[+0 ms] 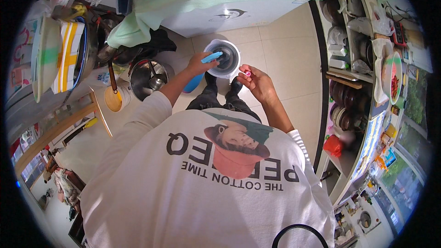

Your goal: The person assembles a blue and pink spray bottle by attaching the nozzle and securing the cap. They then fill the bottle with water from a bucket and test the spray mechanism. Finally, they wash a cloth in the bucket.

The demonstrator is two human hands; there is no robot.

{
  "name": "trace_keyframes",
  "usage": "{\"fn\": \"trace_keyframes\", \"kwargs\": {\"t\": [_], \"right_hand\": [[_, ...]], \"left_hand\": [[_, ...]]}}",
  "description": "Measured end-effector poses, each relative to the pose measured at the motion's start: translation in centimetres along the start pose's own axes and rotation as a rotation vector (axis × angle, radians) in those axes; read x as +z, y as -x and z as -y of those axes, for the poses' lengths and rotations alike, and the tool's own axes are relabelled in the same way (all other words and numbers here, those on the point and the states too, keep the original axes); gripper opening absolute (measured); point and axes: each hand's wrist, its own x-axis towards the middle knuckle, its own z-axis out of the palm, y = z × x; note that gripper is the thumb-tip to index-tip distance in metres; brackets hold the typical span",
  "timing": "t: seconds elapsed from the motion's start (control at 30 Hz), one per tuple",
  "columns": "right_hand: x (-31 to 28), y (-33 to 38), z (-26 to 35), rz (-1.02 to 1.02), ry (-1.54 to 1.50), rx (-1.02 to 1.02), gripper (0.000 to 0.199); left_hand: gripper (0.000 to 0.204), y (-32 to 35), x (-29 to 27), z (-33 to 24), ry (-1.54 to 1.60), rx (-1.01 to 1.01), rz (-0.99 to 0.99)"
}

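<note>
White shirt (202, 216) seen nearest; tiled floor (291, 69) shown beyond. White bucket (238, 59) placed near the feet. Right hand (258, 85): small pink item (248, 73) pinched by fingertips, just right of bucket. Left hand (200, 64): fingers clamped on blue-handled tool (212, 57), held over bucket.

Left hand (200, 64) gripping blue tool (212, 57), right hand (259, 85) pinching pink object (248, 73)

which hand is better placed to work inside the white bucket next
Probably the left hand: it holds a light-blue object that extends over the opening of the white bucket. The right hand is off to the bucket's right, holding a small pink object.
</note>
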Motion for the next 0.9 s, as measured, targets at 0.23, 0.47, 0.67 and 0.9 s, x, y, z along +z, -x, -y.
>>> {"fn": "trace_keyframes", "kwargs": {"t": [0.23, 0.47, 0.67, 0.9], "right_hand": [[0.4, 0.3, 0.1, -0.006, 0.036, -0.018, 0.03], [0.7, 0.6, 0.2, -0.038, 0.133, 0.005, 0.025], [0.9, 0.7, 0.0, -0.072, 0.25, -0.004, 0.022], [4.7, 2.2, 2.4, -0.002, 0.421, -0.222, 0.02]], "left_hand": [[0.025, 0.1, 0.0, -0.9, 0.225, 0.05, -0.005], [0.027, 0.2, -1.0, -2.1, 0.272, 0.004, 0.067], [0.024, 0.6, -2.1, -5.7, 0.609, 0.033, 0.137], [0.028, 0.3, -4.2, -11.2, 0.68, 0.099, 0.269]]}}
